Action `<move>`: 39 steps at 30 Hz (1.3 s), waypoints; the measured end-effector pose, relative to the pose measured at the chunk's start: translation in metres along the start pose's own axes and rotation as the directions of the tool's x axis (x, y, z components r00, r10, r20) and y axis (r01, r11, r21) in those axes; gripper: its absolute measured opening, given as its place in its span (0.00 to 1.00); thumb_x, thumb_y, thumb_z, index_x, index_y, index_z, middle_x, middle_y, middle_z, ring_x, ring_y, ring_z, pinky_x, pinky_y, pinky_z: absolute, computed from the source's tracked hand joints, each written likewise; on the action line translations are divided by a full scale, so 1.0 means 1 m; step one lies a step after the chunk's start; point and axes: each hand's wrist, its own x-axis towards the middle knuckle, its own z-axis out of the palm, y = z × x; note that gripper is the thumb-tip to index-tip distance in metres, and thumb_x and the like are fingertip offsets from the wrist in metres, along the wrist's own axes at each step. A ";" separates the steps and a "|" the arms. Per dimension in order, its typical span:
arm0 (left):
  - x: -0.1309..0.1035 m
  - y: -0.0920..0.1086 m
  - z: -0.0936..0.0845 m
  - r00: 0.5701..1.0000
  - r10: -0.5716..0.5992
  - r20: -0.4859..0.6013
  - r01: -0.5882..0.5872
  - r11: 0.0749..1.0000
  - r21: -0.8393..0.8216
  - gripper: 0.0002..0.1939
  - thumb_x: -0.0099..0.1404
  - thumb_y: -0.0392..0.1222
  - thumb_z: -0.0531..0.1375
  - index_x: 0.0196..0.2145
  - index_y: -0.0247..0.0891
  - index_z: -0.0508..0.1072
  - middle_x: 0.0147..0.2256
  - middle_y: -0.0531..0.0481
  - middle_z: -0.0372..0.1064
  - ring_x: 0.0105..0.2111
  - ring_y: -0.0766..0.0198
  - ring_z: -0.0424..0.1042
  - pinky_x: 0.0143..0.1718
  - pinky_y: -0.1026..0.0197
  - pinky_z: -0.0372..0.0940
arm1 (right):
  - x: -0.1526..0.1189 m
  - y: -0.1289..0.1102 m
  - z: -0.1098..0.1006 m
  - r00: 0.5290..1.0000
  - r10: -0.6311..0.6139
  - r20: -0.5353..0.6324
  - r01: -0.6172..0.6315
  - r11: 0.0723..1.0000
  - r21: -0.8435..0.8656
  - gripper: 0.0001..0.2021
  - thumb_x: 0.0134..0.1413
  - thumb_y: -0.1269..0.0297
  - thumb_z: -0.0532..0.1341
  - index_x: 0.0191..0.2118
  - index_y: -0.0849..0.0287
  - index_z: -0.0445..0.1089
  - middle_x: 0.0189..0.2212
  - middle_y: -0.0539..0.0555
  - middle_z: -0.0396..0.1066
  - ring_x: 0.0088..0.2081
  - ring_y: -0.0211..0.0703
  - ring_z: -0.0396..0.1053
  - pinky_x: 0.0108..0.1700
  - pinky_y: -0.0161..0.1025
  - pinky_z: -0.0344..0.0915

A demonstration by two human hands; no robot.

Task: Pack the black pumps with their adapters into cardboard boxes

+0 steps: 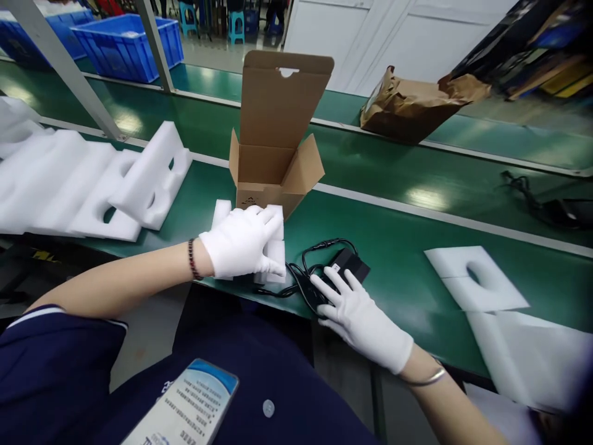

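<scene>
My left hand (243, 242), in a white glove, is closed over a white foam insert (276, 253) at the near edge of the green bench. Parts of the foam show on both sides of the hand; the rest is hidden under it. Just behind it stands an open cardboard box (282, 117), its lid raised and side flaps spread. My right hand (354, 312), gloved too, has its fingers spread over a black power adapter (353, 264) and its cable (303, 281). The fingertips lie on or just above the adapter; contact is hard to tell.
Stacked white foam inserts (60, 179) lie at the left, more foam pieces (477, 278) at the right. Beyond the bench, a crumpled brown paper bag (407, 108) and a blue crate (132, 46) stand. Another black adapter (567, 211) sits far right. A metal post (155, 46) rises at the left.
</scene>
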 end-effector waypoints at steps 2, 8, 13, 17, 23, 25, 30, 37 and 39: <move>0.014 0.003 0.007 0.996 -0.024 0.081 0.019 0.998 0.054 0.48 0.57 0.69 0.62 0.61 0.29 0.58 0.53 0.30 0.66 0.46 0.40 0.69 0.41 0.48 0.65 | -0.002 -0.001 -0.012 0.999 -0.026 0.043 0.017 0.982 0.188 0.09 0.61 0.65 0.60 0.32 0.56 0.76 0.56 0.60 0.70 0.63 0.62 0.59 0.64 0.72 0.42; 0.022 -0.002 0.009 0.985 -0.061 0.160 0.057 0.998 0.032 0.41 0.52 0.64 0.66 0.54 0.32 0.63 0.39 0.39 0.71 0.35 0.45 0.74 0.31 0.54 0.65 | 0.031 0.033 -0.050 0.953 0.108 0.284 -0.303 0.298 0.905 0.35 0.59 0.32 0.43 0.32 0.59 0.72 0.20 0.53 0.68 0.24 0.41 0.69 0.34 0.40 0.66; 0.033 -0.004 0.001 0.978 -0.044 0.206 0.056 0.997 -0.049 0.43 0.49 0.65 0.66 0.53 0.33 0.62 0.46 0.35 0.69 0.37 0.44 0.75 0.30 0.54 0.66 | 0.117 0.039 -0.066 0.923 0.378 0.077 -0.062 -0.052 0.997 0.30 0.54 0.33 0.48 0.39 0.58 0.67 0.18 0.45 0.59 0.14 0.32 0.50 0.18 0.33 0.50; 0.038 -0.013 -0.010 0.965 0.035 0.260 -0.019 0.998 -0.062 0.27 0.57 0.56 0.63 0.48 0.34 0.68 0.46 0.37 0.69 0.40 0.45 0.74 0.34 0.54 0.67 | 0.165 0.014 -0.078 0.965 0.239 0.108 -0.064 -0.186 0.980 0.15 0.50 0.52 0.60 0.36 0.59 0.65 0.18 0.46 0.65 0.14 0.36 0.59 0.17 0.33 0.54; 0.039 -0.050 -0.014 0.923 0.107 0.370 0.225 0.630 -0.743 0.24 0.69 0.59 0.46 0.43 0.40 0.71 0.42 0.46 0.74 0.36 0.60 0.72 0.39 0.59 0.66 | 0.170 -0.018 -0.079 0.938 0.334 0.089 -0.128 0.098 0.987 0.28 0.61 0.36 0.48 0.40 0.59 0.64 0.21 0.50 0.68 0.17 0.38 0.65 0.22 0.36 0.64; 0.045 -0.059 -0.013 0.923 0.052 0.380 0.332 0.390 -0.859 0.33 0.66 0.70 0.42 0.41 0.38 0.71 0.38 0.45 0.74 0.34 0.60 0.72 0.38 0.59 0.67 | 0.169 -0.031 -0.081 0.924 0.379 0.042 -0.205 0.400 0.893 0.31 0.60 0.34 0.49 0.46 0.60 0.64 0.30 0.56 0.74 0.25 0.43 0.71 0.30 0.39 0.69; 0.067 -0.062 -0.018 0.911 -0.004 0.413 0.331 0.605 -0.724 0.27 0.59 0.66 0.59 0.39 0.37 0.72 0.38 0.47 0.74 0.39 0.57 0.72 0.37 0.60 0.65 | 0.183 -0.073 -0.082 0.899 0.439 -0.005 -0.405 0.833 0.378 0.28 0.59 0.43 0.59 0.51 0.65 0.67 0.48 0.70 0.72 0.50 0.63 0.70 0.46 0.51 0.69; 0.079 -0.041 -0.013 0.955 -0.077 0.288 0.162 0.946 -0.282 0.13 0.55 0.42 0.64 0.40 0.40 0.70 0.40 0.52 0.77 0.39 0.58 0.74 0.33 0.63 0.62 | 0.163 -0.109 -0.087 0.952 0.300 0.055 -0.305 0.935 0.180 0.29 0.59 0.46 0.60 0.52 0.70 0.67 0.41 0.70 0.71 0.37 0.59 0.71 0.32 0.48 0.69; 0.079 -0.040 -0.008 0.962 -0.109 0.250 0.181 0.942 -0.283 0.11 0.57 0.40 0.62 0.39 0.40 0.69 0.41 0.51 0.77 0.39 0.58 0.74 0.34 0.63 0.62 | 0.141 -0.089 -0.098 0.982 0.179 0.064 -0.189 0.954 0.234 0.26 0.59 0.43 0.59 0.47 0.64 0.69 0.40 0.65 0.71 0.35 0.54 0.70 0.33 0.46 0.68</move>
